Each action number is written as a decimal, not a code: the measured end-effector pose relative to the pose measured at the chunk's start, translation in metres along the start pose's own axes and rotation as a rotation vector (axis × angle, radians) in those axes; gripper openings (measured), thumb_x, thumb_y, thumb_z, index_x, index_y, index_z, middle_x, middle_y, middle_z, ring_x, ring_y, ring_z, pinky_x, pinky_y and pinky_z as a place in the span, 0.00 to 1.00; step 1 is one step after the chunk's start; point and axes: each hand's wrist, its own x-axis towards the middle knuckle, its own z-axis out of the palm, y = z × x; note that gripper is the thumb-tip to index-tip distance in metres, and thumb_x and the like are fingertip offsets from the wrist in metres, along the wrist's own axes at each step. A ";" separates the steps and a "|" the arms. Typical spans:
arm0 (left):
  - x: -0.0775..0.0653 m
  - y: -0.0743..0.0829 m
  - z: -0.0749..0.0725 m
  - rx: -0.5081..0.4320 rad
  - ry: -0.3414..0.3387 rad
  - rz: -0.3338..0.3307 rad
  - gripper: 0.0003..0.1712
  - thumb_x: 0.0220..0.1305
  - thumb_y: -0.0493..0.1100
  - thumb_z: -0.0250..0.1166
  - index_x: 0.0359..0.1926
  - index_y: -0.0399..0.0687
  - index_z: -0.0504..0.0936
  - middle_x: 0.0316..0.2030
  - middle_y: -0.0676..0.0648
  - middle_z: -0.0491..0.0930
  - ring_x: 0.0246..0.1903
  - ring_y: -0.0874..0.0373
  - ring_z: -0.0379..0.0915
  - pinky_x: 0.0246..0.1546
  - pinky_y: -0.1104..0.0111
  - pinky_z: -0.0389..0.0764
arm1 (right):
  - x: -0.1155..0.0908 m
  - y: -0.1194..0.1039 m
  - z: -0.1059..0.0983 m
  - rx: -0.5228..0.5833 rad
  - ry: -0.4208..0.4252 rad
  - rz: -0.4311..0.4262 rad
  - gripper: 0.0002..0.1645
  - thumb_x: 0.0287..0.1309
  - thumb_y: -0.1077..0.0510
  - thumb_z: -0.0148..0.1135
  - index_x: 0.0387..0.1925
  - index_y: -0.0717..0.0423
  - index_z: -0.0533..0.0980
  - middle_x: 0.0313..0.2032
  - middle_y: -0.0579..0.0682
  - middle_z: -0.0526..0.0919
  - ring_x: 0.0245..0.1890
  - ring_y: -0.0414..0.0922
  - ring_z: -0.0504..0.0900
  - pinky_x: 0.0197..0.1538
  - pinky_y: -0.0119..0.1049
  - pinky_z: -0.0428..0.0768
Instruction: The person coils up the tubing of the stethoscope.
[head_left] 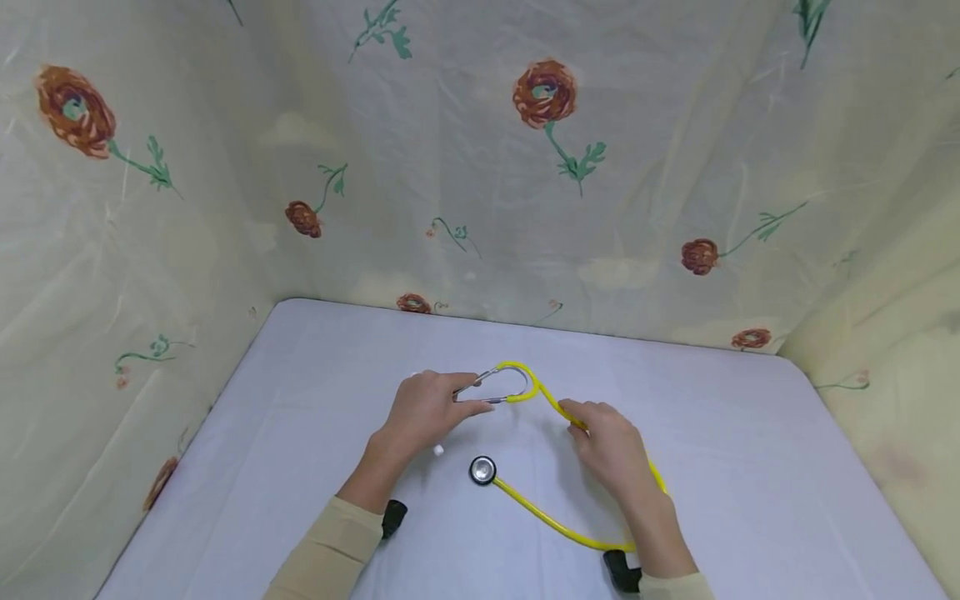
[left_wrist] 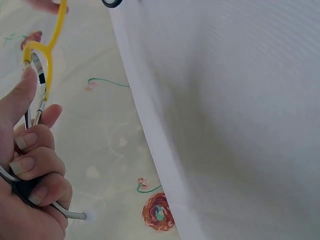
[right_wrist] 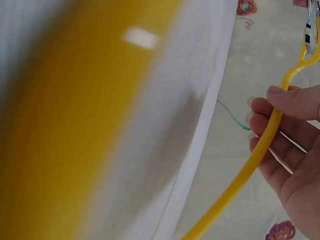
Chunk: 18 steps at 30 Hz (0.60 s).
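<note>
A stethoscope with yellow tubing point(head_left: 551, 521) and metal ear tubes is held up between both hands. My left hand point(head_left: 431, 408) grips the ear tubes; in the left wrist view, the fingers point(left_wrist: 37, 162) curl round them and a white ear tip point(left_wrist: 90, 216) sticks out below. Just past the tubing's fork, my right hand point(head_left: 615, 450) pinches the yellow tube point(right_wrist: 270, 132) between thumb and fingers. The round metal chest piece point(head_left: 482, 471) lies on the table between the hands, its tube curving toward the right forearm.
The table point(head_left: 337, 350) has a white cover. Pale curtains point(head_left: 465, 150) printed with flowers stand behind it and at both sides. A black wrist strap part point(head_left: 393, 518) shows by the left sleeve, another black part point(head_left: 621, 571) by the right.
</note>
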 end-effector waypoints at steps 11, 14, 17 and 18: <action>0.004 0.003 0.002 0.001 0.059 0.034 0.30 0.57 0.67 0.67 0.58 0.63 0.83 0.32 0.57 0.88 0.27 0.64 0.73 0.29 0.70 0.69 | -0.004 -0.009 0.001 0.003 -0.102 0.071 0.16 0.58 0.63 0.68 0.48 0.54 0.79 0.35 0.52 0.87 0.30 0.46 0.80 0.39 0.44 0.80; 0.004 0.003 0.003 0.019 0.070 0.033 0.29 0.57 0.68 0.68 0.57 0.64 0.83 0.32 0.58 0.88 0.27 0.64 0.74 0.28 0.70 0.69 | -0.005 -0.010 0.000 0.011 -0.121 0.087 0.14 0.58 0.63 0.67 0.47 0.55 0.78 0.32 0.52 0.86 0.27 0.45 0.77 0.36 0.42 0.79; 0.005 0.004 0.005 0.038 0.084 0.033 0.29 0.57 0.68 0.67 0.57 0.65 0.83 0.31 0.58 0.88 0.25 0.64 0.73 0.27 0.71 0.68 | -0.006 -0.011 -0.002 0.018 -0.137 0.095 0.14 0.57 0.62 0.67 0.46 0.55 0.78 0.31 0.52 0.85 0.27 0.44 0.76 0.35 0.41 0.78; 0.005 0.004 0.005 0.041 0.088 0.032 0.29 0.57 0.68 0.67 0.57 0.65 0.83 0.30 0.58 0.88 0.25 0.64 0.73 0.26 0.71 0.67 | -0.006 -0.012 -0.002 0.019 -0.141 0.095 0.13 0.57 0.62 0.68 0.45 0.55 0.78 0.31 0.52 0.84 0.27 0.44 0.76 0.35 0.41 0.77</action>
